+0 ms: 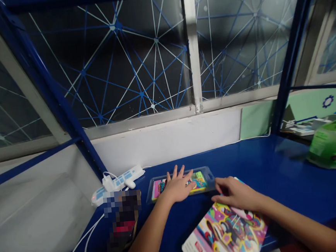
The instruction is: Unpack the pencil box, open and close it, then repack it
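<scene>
My left hand (177, 185) lies with its fingers spread on a clear plastic blister case (208, 175), which rests flat on the blue tabletop. Inside the case is a pink, yellow and blue printed card (200, 181), partly covered by the hand. To the right, my right hand (234, 193) has its fingers curled over the upper edge of a brightly printed flat box or book (225, 234). Cartoon pictures cover its front, with a white strip at the lower left. Its lower end runs out of the frame.
On the left are a white power strip (131, 175) with plugs and cables, and a pixelated dark object (124, 222). A green plastic package (334, 144) stands at the far right of the blue table (246, 154). Blue frame posts (286, 54) and windows rise behind.
</scene>
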{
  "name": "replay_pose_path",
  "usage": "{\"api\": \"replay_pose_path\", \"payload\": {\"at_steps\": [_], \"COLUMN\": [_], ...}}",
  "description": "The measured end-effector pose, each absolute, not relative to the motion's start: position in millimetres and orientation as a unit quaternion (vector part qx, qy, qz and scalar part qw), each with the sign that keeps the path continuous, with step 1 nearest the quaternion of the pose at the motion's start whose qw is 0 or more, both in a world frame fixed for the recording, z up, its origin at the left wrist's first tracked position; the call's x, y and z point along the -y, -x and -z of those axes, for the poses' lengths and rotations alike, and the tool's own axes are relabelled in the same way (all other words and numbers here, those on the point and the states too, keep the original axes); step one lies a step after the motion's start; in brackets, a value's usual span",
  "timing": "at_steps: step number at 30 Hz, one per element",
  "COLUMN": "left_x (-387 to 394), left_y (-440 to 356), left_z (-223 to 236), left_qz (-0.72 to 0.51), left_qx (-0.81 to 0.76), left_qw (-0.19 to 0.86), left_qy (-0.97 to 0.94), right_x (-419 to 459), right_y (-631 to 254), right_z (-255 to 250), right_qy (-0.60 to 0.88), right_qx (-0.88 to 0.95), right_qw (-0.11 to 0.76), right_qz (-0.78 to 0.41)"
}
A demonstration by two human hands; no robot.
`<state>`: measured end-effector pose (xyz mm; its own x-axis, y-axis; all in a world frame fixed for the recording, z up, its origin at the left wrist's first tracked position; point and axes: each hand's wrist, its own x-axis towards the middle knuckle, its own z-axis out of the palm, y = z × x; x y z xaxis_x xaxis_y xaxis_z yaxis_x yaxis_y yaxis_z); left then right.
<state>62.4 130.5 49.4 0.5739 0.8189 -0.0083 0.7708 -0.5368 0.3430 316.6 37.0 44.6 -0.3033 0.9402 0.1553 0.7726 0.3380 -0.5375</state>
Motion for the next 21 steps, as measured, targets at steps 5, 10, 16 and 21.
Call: {"api": "replay_pose_path", "payload": {"at_steps": [5,10,16,21], "left_x": [-100.5,-78.1,-71.2,-64.5], "left_y": [-54.7,-53.4,-65.5,-71.6], "left_z": [-51.2,-51.0,-56.3,-57.6], "left_qz": [-0.08,-0.109,-0.104,-0.119], "left_qx": [-0.441,-0.443,-0.406,-0.398], "left_qw": [0.165,0.153,0.169,0.157], "left_qy": [-0.879,-0.877,-0.892,-0.896], "right_x": [-76.3,-99.1,-116.5,-123.2], "right_y": [-391.7,-440.4,-456.4,-461.5], "right_z": [-39.4,-24.0,-18.7,-17.8], "right_qy": [0.585,0.654,0.708,0.739], "right_qx": [0.752,0.708,0.672,0.651], "right_qw": [0.203,0.161,0.115,0.079], "right_qz": [-0.224,-0.212,-0.186,-0.155]}}
